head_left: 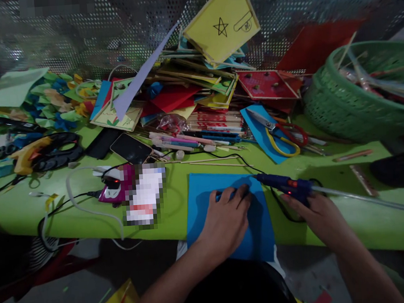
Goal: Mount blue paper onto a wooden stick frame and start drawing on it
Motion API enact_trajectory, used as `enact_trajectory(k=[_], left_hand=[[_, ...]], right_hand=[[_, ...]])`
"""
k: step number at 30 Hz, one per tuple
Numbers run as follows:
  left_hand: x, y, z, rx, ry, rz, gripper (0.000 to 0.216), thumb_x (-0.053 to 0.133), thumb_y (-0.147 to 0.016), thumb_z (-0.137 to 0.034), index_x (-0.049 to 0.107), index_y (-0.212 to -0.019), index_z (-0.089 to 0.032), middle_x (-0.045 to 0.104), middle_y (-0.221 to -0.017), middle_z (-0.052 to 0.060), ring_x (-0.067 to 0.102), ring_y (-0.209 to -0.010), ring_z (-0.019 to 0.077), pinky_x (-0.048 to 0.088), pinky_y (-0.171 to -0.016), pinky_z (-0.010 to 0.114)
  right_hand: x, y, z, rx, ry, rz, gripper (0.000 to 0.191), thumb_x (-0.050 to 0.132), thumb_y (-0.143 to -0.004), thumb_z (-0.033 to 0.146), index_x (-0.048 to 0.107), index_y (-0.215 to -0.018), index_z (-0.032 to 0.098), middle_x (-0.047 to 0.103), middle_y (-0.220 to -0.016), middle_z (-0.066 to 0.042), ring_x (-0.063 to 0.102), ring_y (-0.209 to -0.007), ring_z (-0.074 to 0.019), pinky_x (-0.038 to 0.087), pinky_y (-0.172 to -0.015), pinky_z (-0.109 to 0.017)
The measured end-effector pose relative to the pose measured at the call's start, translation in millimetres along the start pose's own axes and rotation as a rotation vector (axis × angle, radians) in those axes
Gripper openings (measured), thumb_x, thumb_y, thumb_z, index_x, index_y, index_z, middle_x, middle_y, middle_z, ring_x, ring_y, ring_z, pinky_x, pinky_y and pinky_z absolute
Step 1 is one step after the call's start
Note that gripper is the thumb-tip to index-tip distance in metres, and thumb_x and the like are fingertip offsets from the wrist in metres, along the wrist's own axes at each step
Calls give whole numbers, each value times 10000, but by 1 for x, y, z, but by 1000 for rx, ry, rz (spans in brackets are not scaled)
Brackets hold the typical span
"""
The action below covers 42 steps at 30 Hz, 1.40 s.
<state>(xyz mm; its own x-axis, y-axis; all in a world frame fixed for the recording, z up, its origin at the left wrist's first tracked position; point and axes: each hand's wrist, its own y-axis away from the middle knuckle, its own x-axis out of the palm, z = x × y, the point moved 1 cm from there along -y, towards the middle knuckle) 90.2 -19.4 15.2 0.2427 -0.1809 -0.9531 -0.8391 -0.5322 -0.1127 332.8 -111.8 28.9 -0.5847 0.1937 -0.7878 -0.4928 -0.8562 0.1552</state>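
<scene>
Blue paper point(201, 211) lies beneath bent left fingers point(240, 198).

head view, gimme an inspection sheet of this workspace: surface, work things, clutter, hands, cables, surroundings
Surface: green-covered table, crowded along the back.
Work things: blue sheet overhanging the front edge; glue gun, nozzle by the sheet's far right corner.
Clutter: scissors, pens, dark-screened phone, piled framed cards.
Hands: left hand on the blue sheet, fingers bent, grip unclear; right hand holding the glue gun.
Cables: white cable hanging over the front edge; black cable running to a purple block.
Surroundings: perforated screen behind, green basket at right.
</scene>
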Motion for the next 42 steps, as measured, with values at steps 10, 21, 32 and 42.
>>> enact_trajectory(k=[10,21,32,42], left_hand=[[1,1,-1,-3,3,-12,431,523,-1116,-249,613,-1535,-289,559,-1693,-1,577,-1380,260,530,-1085,513],[2,2,0,-2,23,-7,440,542,-1108,-235,605,-1542,-267,546,-1702,30,573,-1379,278,515,-1104,523],[-1,0,-1,-6,12,10,437,522,-1116,-216,601,-1540,-287,551,-1694,19,571,-1395,265,523,-1088,494],[-1,1,0,-8,23,14,431,539,-1116,-243,607,-1540,-282,556,-1690,18,574,-1377,259,519,-1094,498]], right_hand=[[-2,0,-8,17,2,-23,470,622,-835,700,643,-642,272,634,-543,-36,621,-573,-258,431,-530,-354],[-9,5,-9,53,5,-70,472,629,-820,694,614,-583,287,589,-489,-26,568,-508,-242,394,-492,-355],[-3,1,0,9,-17,-18,461,634,-833,692,651,-646,272,636,-547,-34,619,-568,-263,438,-526,-358],[-2,2,-5,26,32,-38,531,609,-837,760,650,-622,276,603,-514,-33,584,-530,-251,433,-529,-365]])
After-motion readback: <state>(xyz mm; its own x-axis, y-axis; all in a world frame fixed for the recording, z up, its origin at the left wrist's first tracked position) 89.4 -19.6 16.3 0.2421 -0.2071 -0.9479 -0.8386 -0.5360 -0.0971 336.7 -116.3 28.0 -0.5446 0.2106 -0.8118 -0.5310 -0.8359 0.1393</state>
